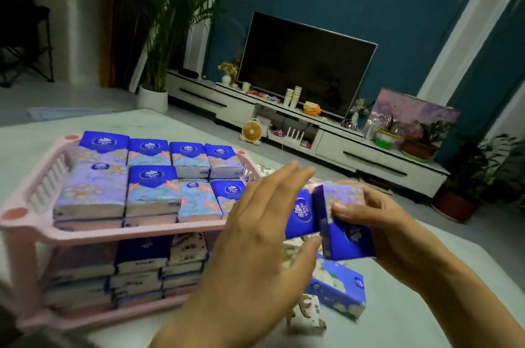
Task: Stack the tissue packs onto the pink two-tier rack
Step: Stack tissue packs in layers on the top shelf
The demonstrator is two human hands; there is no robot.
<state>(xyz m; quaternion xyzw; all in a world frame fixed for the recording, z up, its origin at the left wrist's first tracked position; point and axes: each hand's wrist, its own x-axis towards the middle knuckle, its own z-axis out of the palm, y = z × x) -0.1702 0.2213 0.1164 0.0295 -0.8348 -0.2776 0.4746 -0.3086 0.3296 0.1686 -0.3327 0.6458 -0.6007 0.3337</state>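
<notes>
We hold two packs beside the rack

Our right hand [392, 228] grips two packs [349, 239] side by side, long axes near upright, blue ends down. Our left hand [255, 222] is open, fingers straight, at their left. The pink rack [37, 231] on the table [383, 325] carries flat packs on both tiers. Loose packs [338, 285] lie below our hands.

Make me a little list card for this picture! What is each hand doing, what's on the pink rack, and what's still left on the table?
left hand: open, fingers straight, right beside the held packs
right hand: grips what look like two blue held packs
pink rack: two tiers, standing on the table
top tier packs: two rows, piled up
bottom tier packs: stacked in piles
loose blue pack: lying on the table below the hands
loose white pack: lying next to the blue one
</notes>
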